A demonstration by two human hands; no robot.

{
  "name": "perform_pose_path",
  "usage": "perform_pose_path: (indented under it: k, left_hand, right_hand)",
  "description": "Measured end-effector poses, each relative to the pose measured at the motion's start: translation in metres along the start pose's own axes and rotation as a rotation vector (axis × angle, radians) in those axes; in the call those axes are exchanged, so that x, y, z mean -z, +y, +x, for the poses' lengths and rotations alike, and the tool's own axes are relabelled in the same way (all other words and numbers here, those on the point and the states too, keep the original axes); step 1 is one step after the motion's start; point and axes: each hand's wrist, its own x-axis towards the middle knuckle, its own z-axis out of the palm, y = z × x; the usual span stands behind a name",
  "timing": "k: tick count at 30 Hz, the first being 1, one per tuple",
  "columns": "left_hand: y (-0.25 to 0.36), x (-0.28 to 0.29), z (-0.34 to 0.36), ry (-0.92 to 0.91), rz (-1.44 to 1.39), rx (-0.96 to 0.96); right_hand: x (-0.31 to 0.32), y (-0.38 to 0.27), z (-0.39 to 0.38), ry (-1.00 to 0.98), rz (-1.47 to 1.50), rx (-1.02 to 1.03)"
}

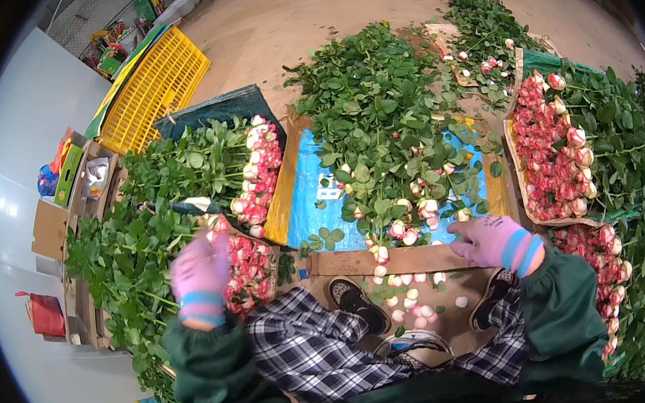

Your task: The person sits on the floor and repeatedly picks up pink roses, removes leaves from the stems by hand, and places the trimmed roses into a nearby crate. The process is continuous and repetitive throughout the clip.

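Note:
My left hand (202,273), in a pink glove with blue bands, is raised over the left rose bundles (247,285), fingers loosely apart and nothing visible in them. My right hand (487,242), gloved alike, is open beside the central heap of leafy rose stems (363,98), its fingertips near the loose white and pink blooms at the heap's lower end (410,236). The heap lies on a blue and yellow sheet (305,180) with a brown wooden edge (343,263). Fallen petals (412,309) are scattered between my shoes.
Wrapped bundles of pink-white roses stand right (547,143) and upper left (259,172). More stems (480,30) lie on the floor (261,23) behind. A yellow crate (145,90), wooden pallets (83,222), cardboard box (47,229), red bag (41,314) and white wall (11,190) are on the left.

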Motion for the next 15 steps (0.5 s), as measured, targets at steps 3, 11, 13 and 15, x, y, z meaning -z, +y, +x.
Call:
perform_pose_path:
  k: [3,11,13,15]
  left_hand:
    - [0.085,-0.071,0.030,-0.376,0.094,-0.265]
    - [0.164,-0.353,0.002,-0.758,0.147,-0.327]
    - [0.170,-0.375,0.001,-0.849,0.161,-0.270]
    - [0.176,-0.385,-0.004,-0.827,0.194,-0.230]
  right_hand:
    - [-0.004,0.007,0.006,-0.033,-0.106,0.014]
    - [0.007,0.025,0.004,-0.057,-0.067,-0.088]
    - [0.001,0.037,0.004,0.033,-0.033,-0.064]
    - [0.002,0.043,0.006,0.063,-0.041,-0.028]
